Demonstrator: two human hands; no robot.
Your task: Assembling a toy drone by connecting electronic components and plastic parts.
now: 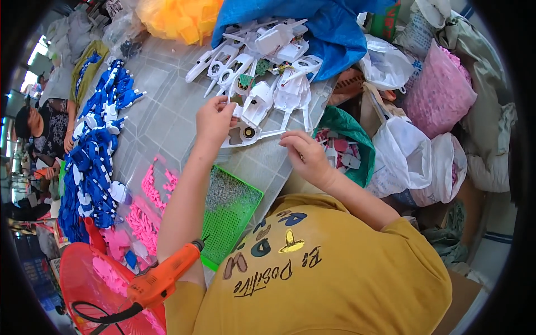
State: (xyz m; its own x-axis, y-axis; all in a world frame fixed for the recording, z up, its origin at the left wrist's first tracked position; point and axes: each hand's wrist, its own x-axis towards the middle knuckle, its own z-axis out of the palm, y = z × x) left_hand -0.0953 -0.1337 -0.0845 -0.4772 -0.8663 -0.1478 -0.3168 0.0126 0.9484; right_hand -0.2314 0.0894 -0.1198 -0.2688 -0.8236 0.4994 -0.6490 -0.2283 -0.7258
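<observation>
Grey tile pattern covers the desk (151,84), crowded along its edges. Nearest the worker's mustard shirt (335,268), an orange driver (159,282) hangs at the worker's left, above a red basket (84,273). Past it, a green tray (220,234) lies aslant, small metal bits at its far end. Beyond the tray is the white frame (261,134), at the front of the white pile (279,42), a dark round part set in it. Its slim arm runs roughly crosswise, pointing right, so that its tip sits just beside the right hand (307,153); that is the nearer hand to the tip. Those fingers are loosely curled, gripping nothing I can see. The left hand (215,120) is at the frame's upper left, fingertips bent against white plastic; from where I stand I can't tell whether they grasp it. Farther off, a blue sheet (335,44) drapes behind the pile, next to a yellow bag (184,19).
</observation>
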